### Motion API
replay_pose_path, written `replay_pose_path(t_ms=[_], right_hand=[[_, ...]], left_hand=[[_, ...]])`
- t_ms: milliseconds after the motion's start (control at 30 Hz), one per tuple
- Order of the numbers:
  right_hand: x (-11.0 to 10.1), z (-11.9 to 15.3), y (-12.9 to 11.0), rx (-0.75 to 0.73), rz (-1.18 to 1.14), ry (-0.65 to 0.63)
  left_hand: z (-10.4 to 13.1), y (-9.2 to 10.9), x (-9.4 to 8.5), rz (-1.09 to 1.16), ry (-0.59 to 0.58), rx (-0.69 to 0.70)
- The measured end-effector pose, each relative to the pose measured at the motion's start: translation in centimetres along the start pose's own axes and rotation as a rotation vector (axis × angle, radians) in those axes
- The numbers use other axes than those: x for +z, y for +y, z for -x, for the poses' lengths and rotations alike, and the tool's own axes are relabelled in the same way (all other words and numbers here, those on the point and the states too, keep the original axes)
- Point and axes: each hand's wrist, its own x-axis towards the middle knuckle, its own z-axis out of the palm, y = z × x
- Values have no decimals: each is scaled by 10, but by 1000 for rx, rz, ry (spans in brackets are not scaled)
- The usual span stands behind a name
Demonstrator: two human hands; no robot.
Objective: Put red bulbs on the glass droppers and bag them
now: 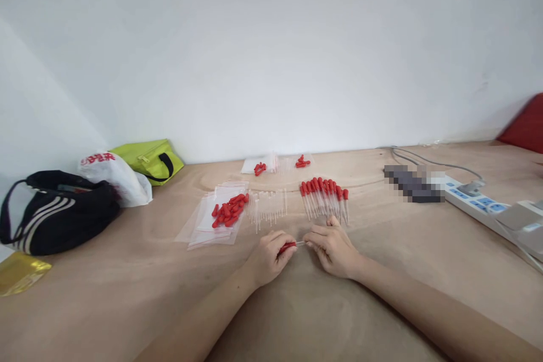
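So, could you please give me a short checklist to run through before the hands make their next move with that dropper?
1. Left hand has a grip on the red rubber bulb: ok.
2. Right hand pinches the thin clear tube: ok.
3. Bulb fully seated on tube: cannot tell, fingers hide the joint.
4. Loose red rubber bulbs lie within reach on the clear plastic bags: ok.
5. Bare clear tubes lie ahead: ok.
6. Finished red-capped droppers sit apart from both hands: ok.
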Motion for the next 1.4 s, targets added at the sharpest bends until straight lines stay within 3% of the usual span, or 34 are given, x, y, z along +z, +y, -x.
replay_pose_path(t_ms=[300, 433, 567, 700, 833, 967, 1167, 1400], right_hand=[[0, -3, -2, -26, 88, -61], [-9, -9, 0, 2, 227, -53], [-14, -18, 18, 299, 243, 63], [-8, -37, 39, 661, 220, 185], [4, -58, 45, 803, 266, 163], [11, -66, 45, 837, 339, 94], [14, -63, 47, 747, 387, 93], [27, -85, 23, 702, 316, 49]], left_hand=[[-3, -3, -3, -24, -38, 35], [-4, -10, -4, -63, 64, -55], [-3, -16, -3, -135, 216, -298], [-3, -18, -3, -194, 130, -354], [-3, -18, -2, -213, 102, -359], [-2, -18, -2, -212, 86, -349], [-5, -17, -6, -254, 109, -389], [-9, -22, -10, -398, 162, -420]])
